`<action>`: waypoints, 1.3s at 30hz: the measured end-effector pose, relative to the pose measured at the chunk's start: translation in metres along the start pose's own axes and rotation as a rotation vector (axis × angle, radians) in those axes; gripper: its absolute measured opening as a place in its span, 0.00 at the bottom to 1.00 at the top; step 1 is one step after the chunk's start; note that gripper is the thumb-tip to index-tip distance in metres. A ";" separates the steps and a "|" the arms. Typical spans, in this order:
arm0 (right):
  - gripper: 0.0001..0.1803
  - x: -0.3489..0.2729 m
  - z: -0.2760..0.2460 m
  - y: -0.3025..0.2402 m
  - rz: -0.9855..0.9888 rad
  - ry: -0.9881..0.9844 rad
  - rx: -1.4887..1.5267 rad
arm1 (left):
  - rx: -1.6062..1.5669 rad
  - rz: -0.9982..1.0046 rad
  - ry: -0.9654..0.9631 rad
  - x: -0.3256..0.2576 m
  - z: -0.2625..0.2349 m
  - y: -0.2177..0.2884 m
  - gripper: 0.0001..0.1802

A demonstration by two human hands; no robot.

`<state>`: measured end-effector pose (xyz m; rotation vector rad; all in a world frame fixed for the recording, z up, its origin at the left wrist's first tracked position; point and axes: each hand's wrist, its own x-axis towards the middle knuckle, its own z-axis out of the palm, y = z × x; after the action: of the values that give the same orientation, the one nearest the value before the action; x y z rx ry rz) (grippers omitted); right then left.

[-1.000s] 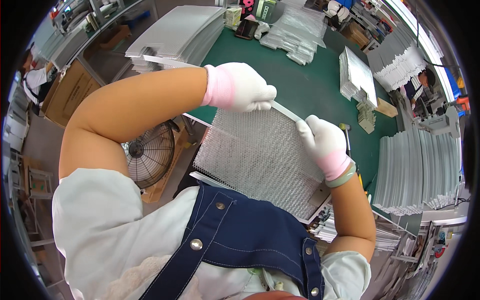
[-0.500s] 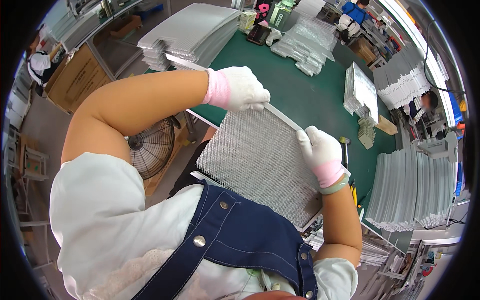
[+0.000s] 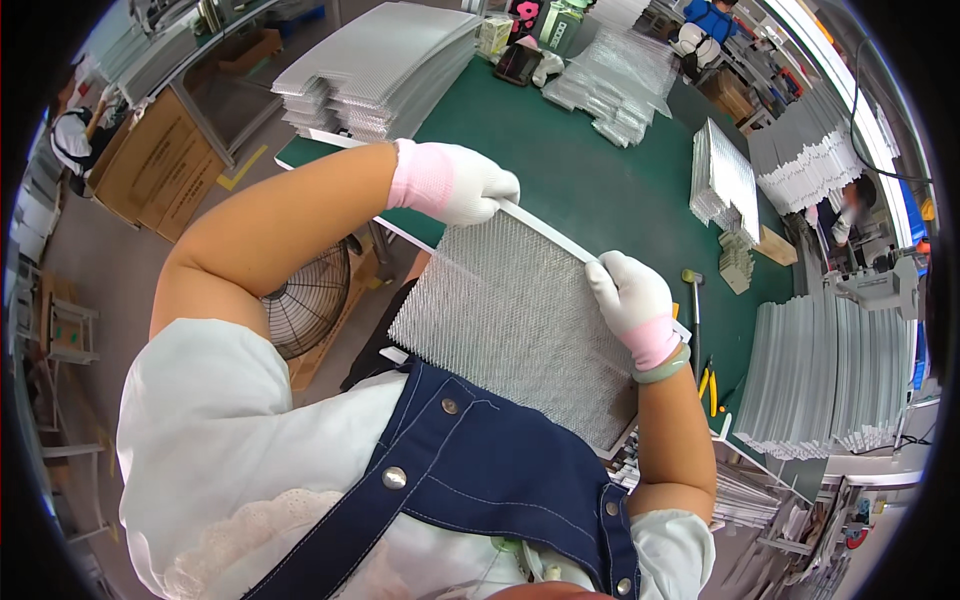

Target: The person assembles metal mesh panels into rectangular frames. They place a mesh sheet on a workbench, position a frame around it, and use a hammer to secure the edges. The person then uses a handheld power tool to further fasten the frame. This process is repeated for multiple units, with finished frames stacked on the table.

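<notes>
A silvery mesh panel [image 3: 520, 320] lies in front of me, its near side against my apron. Along its far edge runs a narrow white strip [image 3: 548, 236]. My left hand [image 3: 470, 186], in a white glove with a pink cuff, is closed on the strip near the panel's far left corner. Farther right along the same strip, my right hand [image 3: 632, 294], gloved alike, grips it with the thumb on top. Part of the strip passes beneath the hands and is hidden. Whether it is fully seated on the panel's edge, I cannot tell.
On the green table [image 3: 600, 190] are a stack of mesh panels [image 3: 375, 60], plastic-wrapped packs [image 3: 620, 85] and another mesh stack [image 3: 725, 180]. A hammer [image 3: 694, 310], yellow-handled pliers [image 3: 708, 388] and many white strips [image 3: 820, 380] lie right. A fan [image 3: 310, 300] stands left below.
My left hand has shifted left along the strip's line, and my left elbow has drawn inward. My right hand has moved slightly left, still gripping. The panel has moved only a little.
</notes>
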<state>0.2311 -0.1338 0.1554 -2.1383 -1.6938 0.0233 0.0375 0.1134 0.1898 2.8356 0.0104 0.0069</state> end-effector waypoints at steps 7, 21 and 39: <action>0.21 -0.042 -0.014 0.039 0.380 0.053 0.217 | 0.002 0.061 0.828 -0.066 0.002 0.033 0.27; 0.16 -0.040 -0.055 0.017 0.161 0.973 0.313 | -0.970 -0.052 0.927 0.019 0.036 0.123 0.17; 0.18 0.010 -0.044 -0.044 -0.153 -0.009 -0.139 | -0.233 0.026 -0.244 0.024 -0.031 0.061 0.26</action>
<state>0.2048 -0.1298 0.2126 -2.1006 -1.9102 -0.1324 0.0622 0.0652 0.2382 2.5850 -0.0751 -0.3109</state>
